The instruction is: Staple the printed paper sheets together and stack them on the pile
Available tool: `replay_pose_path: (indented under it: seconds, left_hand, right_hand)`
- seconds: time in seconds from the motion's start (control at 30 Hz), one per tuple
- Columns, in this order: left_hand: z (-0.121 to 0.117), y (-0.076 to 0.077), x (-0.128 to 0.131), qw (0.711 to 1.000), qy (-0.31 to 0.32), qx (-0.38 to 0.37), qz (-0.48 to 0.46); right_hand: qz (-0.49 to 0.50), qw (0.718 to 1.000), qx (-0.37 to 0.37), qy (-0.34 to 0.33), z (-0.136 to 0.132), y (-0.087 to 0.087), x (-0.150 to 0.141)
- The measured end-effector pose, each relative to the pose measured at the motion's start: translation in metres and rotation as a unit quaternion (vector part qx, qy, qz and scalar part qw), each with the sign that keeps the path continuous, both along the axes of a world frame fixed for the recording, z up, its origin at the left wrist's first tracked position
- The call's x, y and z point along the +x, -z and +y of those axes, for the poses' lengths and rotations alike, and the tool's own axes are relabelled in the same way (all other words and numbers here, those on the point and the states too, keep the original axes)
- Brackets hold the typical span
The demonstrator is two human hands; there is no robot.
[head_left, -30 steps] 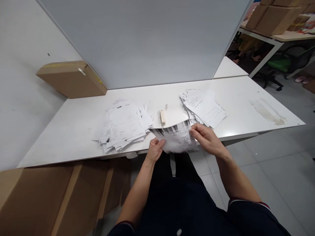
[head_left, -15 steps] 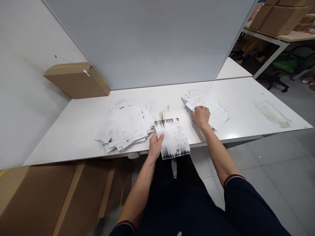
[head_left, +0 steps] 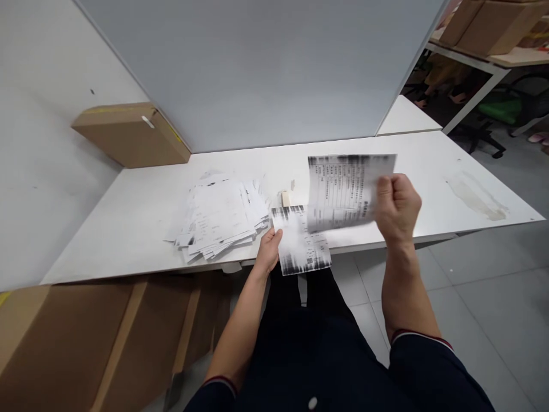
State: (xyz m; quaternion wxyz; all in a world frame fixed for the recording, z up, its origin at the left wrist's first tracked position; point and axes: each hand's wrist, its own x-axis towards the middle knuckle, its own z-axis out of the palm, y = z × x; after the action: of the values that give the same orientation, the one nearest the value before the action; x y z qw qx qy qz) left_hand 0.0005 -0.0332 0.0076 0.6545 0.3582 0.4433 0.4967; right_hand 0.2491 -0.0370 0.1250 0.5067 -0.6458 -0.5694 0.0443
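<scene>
White with black smears at its top and bottom, the near sheet (head_left: 300,252) is jutting past the front edge of the table (head_left: 429,171), close to my body. My left hand (head_left: 269,250) is pinching its left side, thumb on top, and this edge grip is leaving most of the print uncovered. My right hand (head_left: 398,206) is pinching the raised sheet (head_left: 343,197) by its right side, thumb toward me and fingers curled; holding it there is leaving its printed face turned my way. Whether I'm gripping one page or several there, I cannot tell. The raised sheet is overlapping a corner of the near one in my view, but I cannot tell if they are touching.

To my left, a loose paper pile (head_left: 218,214) is lying fanned on the table, probably set aside so the middle is staying free for my hands. Just beyond the near sheet, a small cream object (head_left: 285,198) is sitting within easy reach, partly hidden. Farther off, a cardboard box (head_left: 128,137) is resting in the corner, well away from my arms.
</scene>
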Motion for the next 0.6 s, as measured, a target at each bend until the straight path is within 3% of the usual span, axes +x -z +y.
replay_pose_path:
  seconds: [0.07, 0.13, 0.23, 0.37, 0.5, 0.6]
  left_hand:
    - [0.002, 0.002, 0.0, 1.0, -0.004, -0.007, 0.003]
    - [0.003, 0.006, 0.0, 0.999, -0.027, -0.015, 0.011]
    - [0.005, 0.012, -0.001, 0.997, -0.065, -0.031, 0.029]
    - [0.005, 0.013, -0.002, 0.998, -0.048, -0.018, 0.032]
    - [0.001, 0.01, 0.0, 1.0, -0.003, 0.026, 0.006]
    - [-0.001, 0.009, 0.002, 0.998, -0.013, 0.057, 0.025]
  right_hand:
    - [0.087, 0.995, 0.006, -0.047, -0.004, 0.001, -0.003]
    - [0.103, 0.99, -0.05, -0.083, 0.003, 0.019, -0.01]
    - [0.026, 0.985, -0.149, -0.088, 0.021, 0.061, -0.025]
    - [-0.043, 0.976, -0.195, -0.088, 0.031, 0.101, -0.046]
    - [-0.055, 0.97, -0.217, -0.091, 0.026, 0.111, -0.061]
    - [-0.053, 0.968, -0.233, -0.082, 0.021, 0.109, -0.063]
